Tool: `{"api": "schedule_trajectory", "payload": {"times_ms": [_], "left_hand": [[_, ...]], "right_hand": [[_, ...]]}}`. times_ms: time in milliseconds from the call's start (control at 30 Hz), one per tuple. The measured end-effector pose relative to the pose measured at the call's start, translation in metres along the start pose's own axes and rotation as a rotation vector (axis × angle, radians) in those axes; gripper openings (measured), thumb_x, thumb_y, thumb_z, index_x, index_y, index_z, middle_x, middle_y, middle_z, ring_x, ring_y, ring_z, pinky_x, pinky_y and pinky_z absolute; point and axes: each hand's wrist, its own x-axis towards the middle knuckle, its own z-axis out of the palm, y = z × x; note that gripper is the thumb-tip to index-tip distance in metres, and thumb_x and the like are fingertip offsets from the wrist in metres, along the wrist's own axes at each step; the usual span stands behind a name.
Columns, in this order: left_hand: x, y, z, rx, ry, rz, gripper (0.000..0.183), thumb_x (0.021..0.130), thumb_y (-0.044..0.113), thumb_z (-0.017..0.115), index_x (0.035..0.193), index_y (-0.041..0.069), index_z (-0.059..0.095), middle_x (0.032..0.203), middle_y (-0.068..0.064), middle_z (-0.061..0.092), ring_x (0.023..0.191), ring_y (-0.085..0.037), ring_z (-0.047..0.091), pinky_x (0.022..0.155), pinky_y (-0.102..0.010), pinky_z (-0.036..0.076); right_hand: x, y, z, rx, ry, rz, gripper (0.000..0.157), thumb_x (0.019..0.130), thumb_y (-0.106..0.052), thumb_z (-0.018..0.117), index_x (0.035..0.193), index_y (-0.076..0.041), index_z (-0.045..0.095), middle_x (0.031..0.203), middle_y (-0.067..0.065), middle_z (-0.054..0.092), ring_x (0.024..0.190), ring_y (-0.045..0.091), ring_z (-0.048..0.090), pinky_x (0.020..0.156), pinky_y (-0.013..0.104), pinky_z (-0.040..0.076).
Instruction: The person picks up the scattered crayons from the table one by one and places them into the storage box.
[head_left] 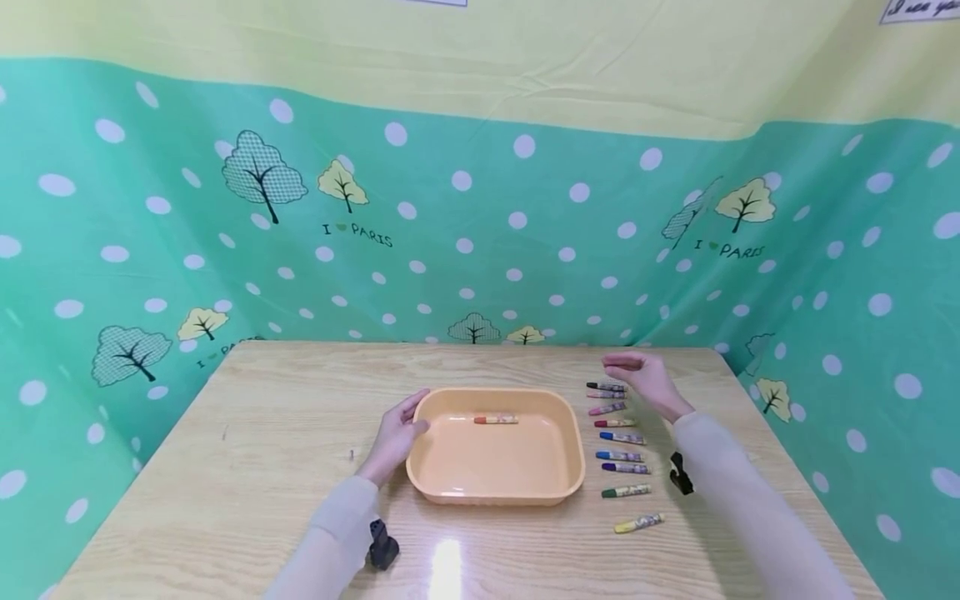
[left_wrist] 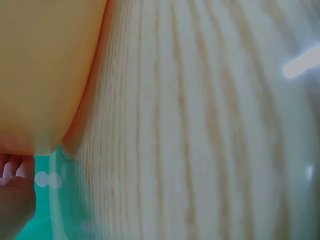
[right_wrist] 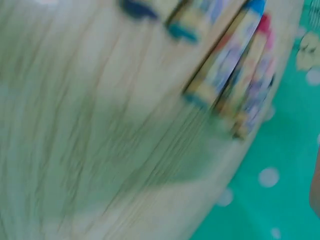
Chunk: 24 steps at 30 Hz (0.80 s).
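Observation:
My left hand (head_left: 396, 439) grips the left rim of a peach-orange plastic tray (head_left: 495, 492), its thumb over the edge and its fingers along the outside. In the left wrist view the tray's side (left_wrist: 45, 70) shows, with curled fingers (left_wrist: 12, 167) against it. One orange crayon (head_left: 496, 420) lies inside the tray. To the tray's right runs a column of crayons, from a black crayon (head_left: 607, 387) at the back to a yellow crayon (head_left: 639, 523) in front. Above the column's far end hovers my right hand (head_left: 651, 383), fingers extended, with nothing visible in them.
The wooden table (head_left: 247, 467) ends at a green dotted curtain (head_left: 465, 217) behind and at the sides. Blue (head_left: 621, 437), purple (head_left: 626, 468) and green (head_left: 626, 491) crayons lie among those in the column. Dark wrist devices (head_left: 382, 546) are on both forearms.

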Motion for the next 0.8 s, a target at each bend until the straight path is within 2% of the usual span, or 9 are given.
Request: {"api": "schedule_trajectory", "payload": {"times_ms": [67, 167, 300, 400, 633, 800], "left_hand": [[0.000, 0.000, -0.001, -0.003, 0.002, 0.001, 0.056, 0.085, -0.003, 0.048, 0.139, 0.007, 0.037, 0.140, -0.019, 0.040, 0.125, -0.033, 0.044, 0.100, -0.037, 0.043], [0.000, 0.000, -0.001, -0.008, 0.004, 0.004, 0.056, 0.084, -0.004, 0.048, 0.139, 0.007, 0.038, 0.140, -0.019, 0.041, 0.124, -0.033, 0.045, 0.100, -0.037, 0.044], [-0.001, -0.001, -0.001, -0.010, 0.009, -0.003, 0.057, 0.083, -0.005, 0.049, 0.138, 0.007, 0.039, 0.139, -0.019, 0.042, 0.123, -0.033, 0.046, 0.099, -0.037, 0.045], [-0.001, -0.002, 0.000, -0.017, 0.014, -0.002, 0.057, 0.082, -0.005, 0.049, 0.137, 0.007, 0.040, 0.138, -0.020, 0.043, 0.123, -0.034, 0.047, 0.098, -0.037, 0.045], [-0.002, -0.003, 0.001, -0.026, 0.021, 0.007, 0.057, 0.081, -0.006, 0.049, 0.137, 0.006, 0.041, 0.137, -0.020, 0.044, 0.121, -0.034, 0.048, 0.097, -0.037, 0.047], [0.000, -0.004, 0.001, -0.022, 0.029, 0.010, 0.057, 0.081, -0.007, 0.049, 0.136, 0.005, 0.041, 0.136, -0.022, 0.045, 0.120, -0.035, 0.049, 0.096, -0.037, 0.048]], "right_hand": [[0.004, 0.007, -0.005, -0.011, 0.011, -0.009, 0.040, 0.085, -0.012, 0.063, 0.119, 0.008, 0.055, 0.119, 0.026, 0.057, 0.087, -0.008, 0.060, 0.082, 0.015, 0.053], [0.008, 0.018, -0.010, -0.068, 0.024, 0.022, 0.039, 0.084, -0.012, 0.063, 0.119, 0.005, 0.056, 0.118, 0.023, 0.059, 0.091, 0.001, 0.063, 0.083, 0.017, 0.053], [0.008, 0.033, -0.011, -0.143, 0.003, 0.103, 0.040, 0.085, -0.010, 0.061, 0.121, 0.004, 0.054, 0.121, 0.022, 0.058, 0.105, 0.024, 0.061, 0.093, 0.029, 0.050], [0.008, 0.042, -0.010, -0.164, -0.003, 0.141, 0.040, 0.085, -0.007, 0.060, 0.123, 0.006, 0.052, 0.122, 0.025, 0.056, 0.111, 0.035, 0.056, 0.096, 0.039, 0.048], [0.013, 0.053, -0.003, -0.231, 0.023, 0.163, 0.039, 0.083, -0.008, 0.062, 0.120, 0.004, 0.054, 0.119, 0.024, 0.058, 0.108, 0.036, 0.056, 0.096, 0.044, 0.047], [0.016, 0.056, -0.001, -0.269, 0.022, 0.123, 0.039, 0.083, -0.008, 0.064, 0.118, 0.005, 0.055, 0.116, 0.024, 0.059, 0.106, 0.036, 0.058, 0.093, 0.043, 0.050]]}}
